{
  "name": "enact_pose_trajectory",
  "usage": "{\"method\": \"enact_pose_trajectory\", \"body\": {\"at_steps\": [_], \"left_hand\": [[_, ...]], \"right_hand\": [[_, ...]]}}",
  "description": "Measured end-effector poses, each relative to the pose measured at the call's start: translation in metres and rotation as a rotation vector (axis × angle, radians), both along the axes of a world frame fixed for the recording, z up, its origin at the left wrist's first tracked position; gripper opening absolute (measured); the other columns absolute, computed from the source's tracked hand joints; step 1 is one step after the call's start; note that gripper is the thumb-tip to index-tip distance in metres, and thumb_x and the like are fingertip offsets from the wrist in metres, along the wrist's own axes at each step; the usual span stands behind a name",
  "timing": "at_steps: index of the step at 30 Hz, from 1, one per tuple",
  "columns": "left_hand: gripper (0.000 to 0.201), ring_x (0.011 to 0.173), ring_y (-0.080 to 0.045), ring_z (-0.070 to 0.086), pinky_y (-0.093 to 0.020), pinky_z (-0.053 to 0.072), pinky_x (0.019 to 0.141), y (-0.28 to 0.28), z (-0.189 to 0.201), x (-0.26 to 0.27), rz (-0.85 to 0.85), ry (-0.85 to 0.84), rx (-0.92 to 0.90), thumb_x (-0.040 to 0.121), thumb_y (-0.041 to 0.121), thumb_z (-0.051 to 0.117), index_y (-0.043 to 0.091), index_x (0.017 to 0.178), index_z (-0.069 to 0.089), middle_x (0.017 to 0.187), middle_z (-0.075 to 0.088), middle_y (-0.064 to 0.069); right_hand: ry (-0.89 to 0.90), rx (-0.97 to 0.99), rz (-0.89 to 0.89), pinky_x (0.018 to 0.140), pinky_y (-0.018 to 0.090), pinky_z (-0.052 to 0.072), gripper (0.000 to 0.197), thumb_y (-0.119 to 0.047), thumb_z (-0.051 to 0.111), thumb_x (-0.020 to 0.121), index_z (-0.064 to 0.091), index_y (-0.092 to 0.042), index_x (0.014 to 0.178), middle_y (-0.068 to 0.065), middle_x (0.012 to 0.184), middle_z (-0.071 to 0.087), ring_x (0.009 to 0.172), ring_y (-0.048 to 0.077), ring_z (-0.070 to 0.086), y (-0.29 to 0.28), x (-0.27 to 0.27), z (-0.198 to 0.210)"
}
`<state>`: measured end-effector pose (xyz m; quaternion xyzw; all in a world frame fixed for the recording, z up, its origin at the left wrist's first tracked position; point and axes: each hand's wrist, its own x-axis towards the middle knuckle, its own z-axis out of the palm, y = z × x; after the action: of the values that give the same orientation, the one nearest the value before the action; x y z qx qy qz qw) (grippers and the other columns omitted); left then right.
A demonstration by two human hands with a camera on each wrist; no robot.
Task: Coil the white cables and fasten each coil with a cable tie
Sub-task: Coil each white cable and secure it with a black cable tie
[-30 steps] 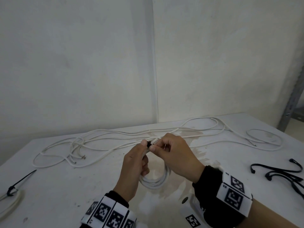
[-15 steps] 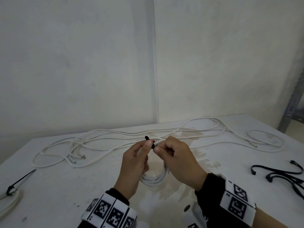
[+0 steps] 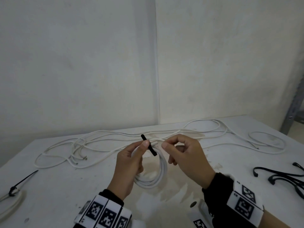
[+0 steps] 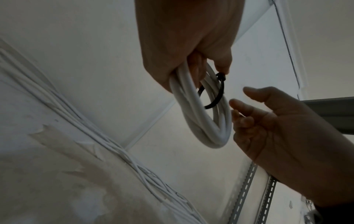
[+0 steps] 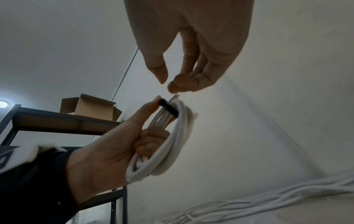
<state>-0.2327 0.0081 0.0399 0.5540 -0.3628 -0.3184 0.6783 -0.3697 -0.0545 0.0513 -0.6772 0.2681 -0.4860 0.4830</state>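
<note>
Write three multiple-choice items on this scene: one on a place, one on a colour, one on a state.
1. Where do the spare cable ties lie?
A. table's right edge
B. on the shelf
C. in the cardboard box

2. What colour is the cable tie on the held coil?
A. white
B. black
C. red

3. What is the right hand doing?
A. gripping the coil
B. pressing the table
C. holding nothing, beside the coil

Answers: 1 A, they lie near the table edge; 2 B, dark strap across white strands; 3 C, only the left hand grips the coil.

White table (image 3: pixel 213 162), loose cables (image 3: pixel 105 137), black ties (image 3: pixel 279 176)
</note>
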Motion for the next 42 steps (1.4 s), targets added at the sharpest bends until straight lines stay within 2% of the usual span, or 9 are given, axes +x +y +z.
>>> {"method": "enact_pose_trajectory", "body": {"at_steps": [4, 13, 16, 19, 25, 30, 35, 39, 42], "left_hand": [[0.015, 0.038, -0.007, 0.024, -0.019, 0.026, 0.04, 0.002, -0.002, 0.0, -0.075, -0.053, 0.04, 0.082, 0.024, 0.063, 0.013, 0.087, 0.072, 0.041, 0.029, 0.008], [0.014, 0.038, -0.009, 0.02, -0.017, 0.024, 0.038, 0.001, 0.002, -0.005, -0.158, -0.051, 0.1, 0.083, 0.016, 0.063, 0.016, 0.072, 0.072, 0.041, 0.026, 0.004], [0.014, 0.036, -0.008, 0.02, -0.018, 0.023, 0.037, 0.001, 0.005, -0.009, -0.176, -0.055, 0.103, 0.084, 0.015, 0.062, 0.013, 0.072, 0.07, 0.038, 0.028, 0.007], [0.016, 0.035, -0.006, 0.022, -0.018, 0.023, 0.038, 0.002, 0.005, -0.013, -0.18, -0.079, 0.095, 0.084, 0.013, 0.062, 0.011, 0.069, 0.067, 0.035, 0.036, 0.009], [0.012, 0.036, -0.007, 0.021, -0.019, 0.024, 0.039, 0.0, 0.002, -0.015, -0.143, -0.04, 0.092, 0.085, 0.017, 0.062, 0.011, 0.081, 0.071, 0.038, 0.029, 0.008], [0.016, 0.036, -0.008, 0.021, -0.019, 0.024, 0.04, -0.002, 0.005, -0.019, -0.134, -0.037, 0.09, 0.085, 0.019, 0.062, 0.012, 0.075, 0.071, 0.038, 0.028, 0.008], [0.011, 0.033, -0.003, 0.027, -0.016, 0.027, 0.038, 0.0, 0.011, -0.023, -0.122, -0.102, 0.055, 0.086, 0.013, 0.06, 0.01, 0.08, 0.068, 0.034, 0.045, 0.011], [0.011, 0.033, -0.003, 0.033, -0.016, 0.029, 0.038, 0.002, 0.012, -0.026, -0.101, -0.13, 0.031, 0.085, 0.011, 0.062, 0.01, 0.076, 0.068, 0.037, 0.049, 0.013], [0.012, 0.034, -0.003, 0.034, -0.016, 0.029, 0.039, 0.002, 0.01, -0.027, -0.085, -0.147, 0.021, 0.084, 0.011, 0.062, 0.011, 0.074, 0.069, 0.039, 0.051, 0.013]], "right_hand": [[0.138, -0.114, 0.064, 0.059, 0.01, 0.039, 0.012, -0.019, 0.063, 0.085, 0.067, -0.024, 0.075, -0.011, 0.076, 0.058, 0.059, -0.003, 0.05, -0.006, 0.003, 0.009], [0.183, -0.081, 0.214, 0.064, 0.012, 0.044, 0.022, -0.011, 0.057, 0.089, 0.066, -0.008, 0.07, -0.002, 0.069, 0.062, 0.065, 0.003, 0.056, -0.011, 0.007, 0.014], [0.077, -0.034, 0.142, 0.055, 0.008, 0.041, 0.026, -0.009, 0.052, 0.092, 0.062, -0.011, 0.068, -0.006, 0.059, 0.061, 0.053, -0.003, 0.056, -0.011, 0.006, 0.025], [-0.013, 0.048, 0.091, 0.05, 0.014, 0.043, 0.026, -0.01, 0.05, 0.093, 0.06, -0.01, 0.07, -0.007, 0.055, 0.06, 0.047, 0.003, 0.059, -0.017, 0.003, 0.034], [0.143, 0.007, 0.202, 0.056, 0.014, 0.042, 0.019, -0.015, 0.06, 0.087, 0.064, -0.013, 0.069, -0.006, 0.059, 0.059, 0.054, 0.002, 0.052, -0.015, 0.0, 0.024], [0.146, -0.07, 0.149, 0.063, 0.026, 0.043, 0.021, -0.012, 0.06, 0.088, 0.06, -0.012, 0.066, 0.005, 0.065, 0.059, 0.064, 0.016, 0.051, -0.011, 0.004, 0.016], [0.135, -0.167, 0.007, 0.058, 0.025, 0.039, 0.027, -0.013, 0.058, 0.089, 0.051, -0.017, 0.063, 0.003, 0.061, 0.053, 0.058, 0.012, 0.045, -0.009, 0.007, 0.019], [0.11, -0.204, -0.061, 0.05, 0.01, 0.037, 0.032, -0.011, 0.057, 0.089, 0.049, -0.022, 0.06, -0.007, 0.053, 0.051, 0.047, 0.002, 0.049, -0.008, 0.008, 0.022], [0.108, -0.22, -0.088, 0.048, 0.01, 0.037, 0.031, -0.011, 0.058, 0.089, 0.049, -0.019, 0.06, -0.004, 0.051, 0.052, 0.046, 0.002, 0.05, -0.009, 0.01, 0.023]]}}
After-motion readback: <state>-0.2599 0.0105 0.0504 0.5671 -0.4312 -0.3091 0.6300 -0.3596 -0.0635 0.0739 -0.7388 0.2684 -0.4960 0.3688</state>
